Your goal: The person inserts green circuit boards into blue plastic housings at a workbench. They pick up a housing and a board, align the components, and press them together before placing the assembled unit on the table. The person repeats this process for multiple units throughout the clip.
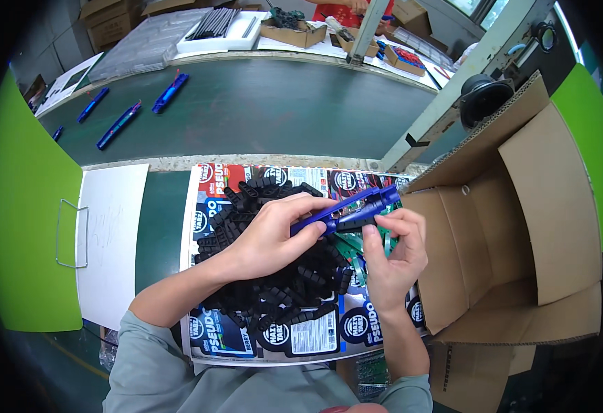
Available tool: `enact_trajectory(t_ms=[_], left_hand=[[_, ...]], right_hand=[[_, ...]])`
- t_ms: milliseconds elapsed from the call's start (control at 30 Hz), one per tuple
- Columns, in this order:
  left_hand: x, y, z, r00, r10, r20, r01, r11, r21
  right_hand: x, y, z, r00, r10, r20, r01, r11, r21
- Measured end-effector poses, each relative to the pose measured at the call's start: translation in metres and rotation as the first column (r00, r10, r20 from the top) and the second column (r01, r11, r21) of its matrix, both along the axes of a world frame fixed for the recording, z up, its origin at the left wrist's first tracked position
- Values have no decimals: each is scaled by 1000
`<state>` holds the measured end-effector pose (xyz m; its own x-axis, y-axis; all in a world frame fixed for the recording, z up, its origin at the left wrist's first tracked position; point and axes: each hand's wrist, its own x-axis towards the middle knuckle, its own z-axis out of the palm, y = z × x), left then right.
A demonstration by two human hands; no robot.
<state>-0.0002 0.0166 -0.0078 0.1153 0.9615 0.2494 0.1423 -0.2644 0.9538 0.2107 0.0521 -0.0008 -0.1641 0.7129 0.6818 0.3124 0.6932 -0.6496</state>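
Observation:
My left hand (270,230) is closed around a long blue plastic housing (385,197), tilted up to the right, with an open slot along its side. Against the housing's lower side lies a black ribbed piece (355,224). The thumb and forefinger of my right hand (399,265) pinch the right end of that piece. Beneath both hands spreads a heap of similar black ribbed pieces (274,296). Thin green strips (351,253) lie to the right of the heap, partly hidden by my right hand.
A printed sheet (225,337) covers the work surface. An open cardboard box (453,255) stands at the right. Several blue housings (170,94) rest on the green belt (267,110) beyond. A white tray of dark rods (212,41) and a person in red (339,10) are at the back.

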Motion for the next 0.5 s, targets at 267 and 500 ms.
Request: enact_trajectory(t_ms=[267,500], left_hand=[[4,-8,8,998,38,-45,-37,999,33],[6,-9,8,971,195,-134,-157,955,252]], right_hand=[[-14,-6,12,943,-261,205,224,957,185],[-18,-14,17,929,-328,172,286,930,231]])
